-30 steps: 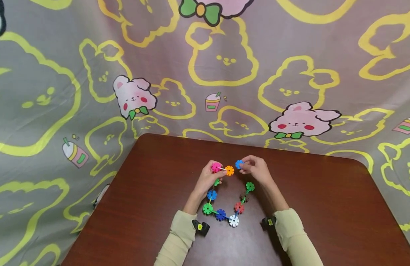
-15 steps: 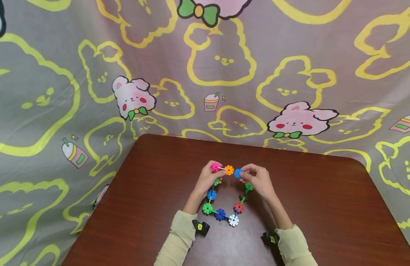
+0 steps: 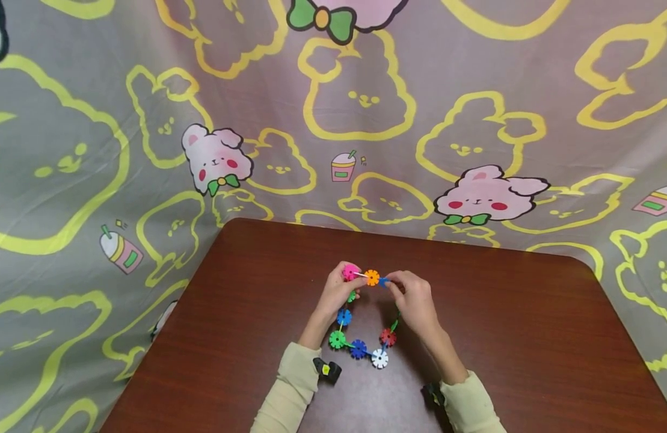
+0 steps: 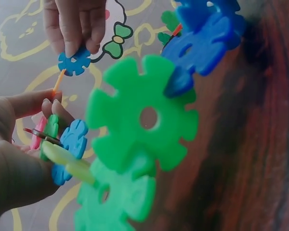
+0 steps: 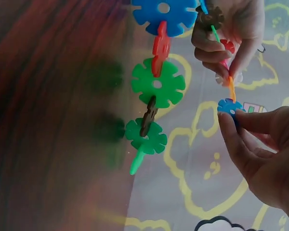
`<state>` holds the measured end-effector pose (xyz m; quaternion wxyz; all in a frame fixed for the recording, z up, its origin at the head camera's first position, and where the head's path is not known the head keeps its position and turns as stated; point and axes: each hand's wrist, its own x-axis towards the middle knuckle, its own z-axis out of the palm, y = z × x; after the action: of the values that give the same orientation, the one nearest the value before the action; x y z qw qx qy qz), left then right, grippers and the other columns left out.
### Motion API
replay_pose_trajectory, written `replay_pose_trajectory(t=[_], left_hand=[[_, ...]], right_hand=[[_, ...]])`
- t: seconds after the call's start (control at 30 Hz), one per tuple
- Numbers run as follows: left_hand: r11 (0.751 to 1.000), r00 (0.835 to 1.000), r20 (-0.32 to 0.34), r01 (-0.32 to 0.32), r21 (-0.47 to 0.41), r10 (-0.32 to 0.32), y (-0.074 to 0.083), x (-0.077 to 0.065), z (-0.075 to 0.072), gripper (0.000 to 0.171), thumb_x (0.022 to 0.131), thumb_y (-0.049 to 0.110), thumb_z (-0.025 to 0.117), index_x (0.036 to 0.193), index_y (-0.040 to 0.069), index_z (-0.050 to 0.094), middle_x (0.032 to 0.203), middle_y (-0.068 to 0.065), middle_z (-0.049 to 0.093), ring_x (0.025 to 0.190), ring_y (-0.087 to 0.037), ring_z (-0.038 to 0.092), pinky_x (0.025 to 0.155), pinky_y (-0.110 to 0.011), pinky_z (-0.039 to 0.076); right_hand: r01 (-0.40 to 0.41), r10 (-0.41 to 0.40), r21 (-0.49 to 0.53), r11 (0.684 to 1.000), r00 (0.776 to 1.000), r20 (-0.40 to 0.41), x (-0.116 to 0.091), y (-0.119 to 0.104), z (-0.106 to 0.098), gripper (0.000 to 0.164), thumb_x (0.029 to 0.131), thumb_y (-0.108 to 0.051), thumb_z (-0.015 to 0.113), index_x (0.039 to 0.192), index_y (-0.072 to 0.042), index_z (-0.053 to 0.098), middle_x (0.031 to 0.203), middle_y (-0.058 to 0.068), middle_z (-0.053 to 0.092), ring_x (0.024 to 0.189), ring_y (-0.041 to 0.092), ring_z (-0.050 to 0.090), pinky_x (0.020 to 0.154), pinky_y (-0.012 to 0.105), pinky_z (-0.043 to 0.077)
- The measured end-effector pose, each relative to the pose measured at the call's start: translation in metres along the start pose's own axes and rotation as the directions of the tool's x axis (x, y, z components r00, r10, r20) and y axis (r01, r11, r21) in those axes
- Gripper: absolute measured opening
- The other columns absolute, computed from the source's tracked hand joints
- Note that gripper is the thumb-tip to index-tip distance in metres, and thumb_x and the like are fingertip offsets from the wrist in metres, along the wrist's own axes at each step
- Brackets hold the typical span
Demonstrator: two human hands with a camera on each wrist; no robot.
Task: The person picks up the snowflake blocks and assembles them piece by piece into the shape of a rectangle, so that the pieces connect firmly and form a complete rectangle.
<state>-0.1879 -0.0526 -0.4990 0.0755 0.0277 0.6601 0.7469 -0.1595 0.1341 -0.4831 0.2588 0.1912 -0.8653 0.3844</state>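
Note:
In the head view, my left hand (image 3: 333, 297) grips the upper left end of a chain of notched, interlocking plastic discs, near a pink disc (image 3: 350, 272) and an orange disc (image 3: 371, 277). Between thumb and fingers, my right hand (image 3: 417, 304) pinches a blue disc (image 5: 229, 105). The blue disc meets the orange disc at its edge; how deep the slots sit I cannot tell. Below the hands the chain curves round through a green disc (image 3: 337, 340), a dark blue disc (image 3: 358, 349), a white disc (image 3: 380, 359) and a red disc (image 3: 388, 337). My right hand hides the chain's other end.
A brown wooden table (image 3: 246, 313) lies under the hands. Behind it hangs a patterned cloth (image 3: 365, 198) with cartoon animals. Black wrist cameras sit on both wrists, beside light sleeves (image 3: 290, 385).
My right hand has come down and leftward with the blue disc, closing the gap to the orange disc. The blue disc has turned edge-on. My left hand stays almost still.

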Motion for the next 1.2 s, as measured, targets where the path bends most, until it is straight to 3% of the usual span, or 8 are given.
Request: replay_pose_trajectory(t=[0.23,0.43,0.53,0.67,0.83,1.0,1.1,1.2], left_hand=[[0.998,0.999,0.019,-0.027,0.057,0.026,-0.003,0.000,0.003,0.030,0.096,0.006,0.071,0.117,-0.009,0.056,0.080,0.002,0.058,0.059,-0.012,0.054,0.057,-0.023,0.051],[0.994,0.998,0.019,-0.058,0.094,0.056,-0.004,-0.002,0.002,0.027,0.095,0.003,0.071,0.114,-0.009,0.056,0.079,0.001,0.058,0.061,-0.011,0.054,0.057,-0.028,0.054],[0.996,0.999,0.007,-0.036,0.080,0.035,-0.003,-0.002,0.002,0.029,0.094,0.004,0.072,0.115,-0.009,0.058,0.079,0.000,0.060,0.061,-0.013,0.055,0.057,-0.029,0.055],[1.000,1.000,-0.014,0.012,0.018,-0.012,-0.003,-0.002,0.004,0.032,0.092,0.006,0.075,0.116,-0.009,0.059,0.079,0.001,0.062,0.057,-0.012,0.057,0.056,-0.025,0.054],[0.999,0.998,-0.053,0.041,0.017,-0.040,-0.003,-0.001,0.004,0.032,0.092,0.006,0.075,0.116,-0.008,0.058,0.080,-0.001,0.063,0.054,-0.010,0.057,0.055,-0.025,0.055],[0.999,0.998,-0.050,0.044,0.016,-0.043,-0.003,0.000,0.004,0.034,0.093,0.007,0.075,0.117,-0.009,0.057,0.082,-0.005,0.064,0.054,-0.010,0.057,0.055,-0.025,0.055],[0.999,0.998,-0.048,0.040,0.020,-0.039,-0.004,0.000,0.005,0.032,0.093,0.007,0.075,0.116,-0.008,0.057,0.083,-0.009,0.065,0.054,-0.011,0.057,0.054,-0.025,0.054],[0.999,0.998,-0.047,0.046,0.025,-0.044,-0.005,-0.001,0.005,0.031,0.093,0.008,0.075,0.115,-0.006,0.058,0.082,-0.012,0.064,0.054,-0.011,0.057,0.054,-0.025,0.054]], right_hand=[[0.209,-0.214,-0.093,0.973,0.976,-0.043,-0.002,0.004,0.005,0.016,0.078,0.016,0.081,0.085,0.006,0.071,0.078,0.010,0.066,0.063,0.022,0.064,0.053,0.034,0.055],[0.275,-0.280,-0.071,0.959,0.957,-0.074,-0.002,0.007,0.013,0.019,0.075,0.020,0.080,0.084,0.005,0.071,0.076,0.009,0.066,0.063,0.021,0.065,0.053,0.033,0.053],[0.238,-0.239,-0.035,0.971,0.971,-0.015,0.000,0.010,0.008,0.016,0.079,0.015,0.081,0.089,0.005,0.074,0.081,0.011,0.070,0.068,0.022,0.068,0.057,0.035,0.056],[-0.011,0.014,-0.016,1.000,0.986,0.165,0.003,0.019,-0.010,0.024,0.087,-0.001,0.082,0.109,0.005,0.074,0.099,0.017,0.075,0.083,0.028,0.073,0.069,0.043,0.061],[-0.306,0.331,-0.128,0.943,0.891,0.311,0.002,0.033,-0.030,0.027,0.097,-0.011,0.073,0.116,0.009,0.070,0.106,0.021,0.073,0.089,0.033,0.070,0.076,0.049,0.059],[-0.429,0.457,-0.175,0.886,0.747,0.482,-0.003,0.042,-0.032,0.017,0.099,-0.008,0.068,0.105,0.008,0.069,0.083,0.012,0.068,0.068,0.020,0.062,0.060,0.035,0.052],[-0.501,0.476,-0.100,0.859,0.713,0.515,-0.006,0.046,-0.028,0.011,0.097,-0.003,0.069,0.100,0.008,0.067,0.077,0.010,0.067,0.064,0.019,0.065,0.057,0.032,0.054],[-0.569,0.497,-0.007,0.822,0.712,0.496,-0.009,0.049,-0.024,0.010,0.095,0.000,0.070,0.098,0.008,0.065,0.078,0.010,0.068,0.066,0.021,0.068,0.059,0.033,0.058]])
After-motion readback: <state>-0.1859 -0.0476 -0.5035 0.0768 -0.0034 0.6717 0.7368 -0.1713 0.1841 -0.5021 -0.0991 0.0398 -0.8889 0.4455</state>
